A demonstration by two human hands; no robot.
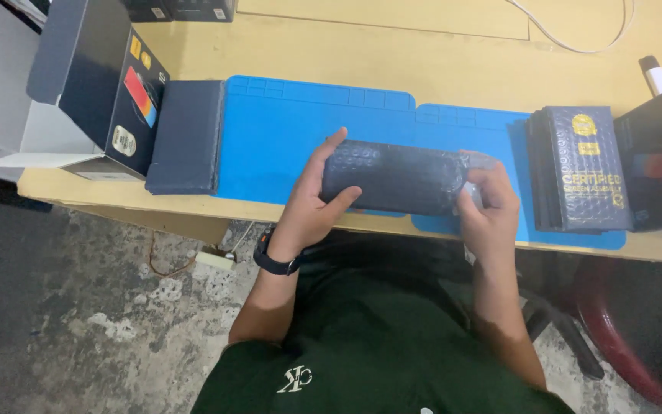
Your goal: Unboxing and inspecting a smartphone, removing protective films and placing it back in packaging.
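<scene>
We hold the pouch (396,179) by its ends over the bench's (346,61) near edge, left hand (312,203) and right hand (492,203) fingers wrapped round it; its bubble skin looks soft, light and slippery.

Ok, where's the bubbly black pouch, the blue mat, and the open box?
bubble-wrap pouch (396,178), head view, middle of its dark padded face.
blue mat (277,146), head view, bare part left of the hands.
open box (128,107), head view, its printed end panel.
</scene>
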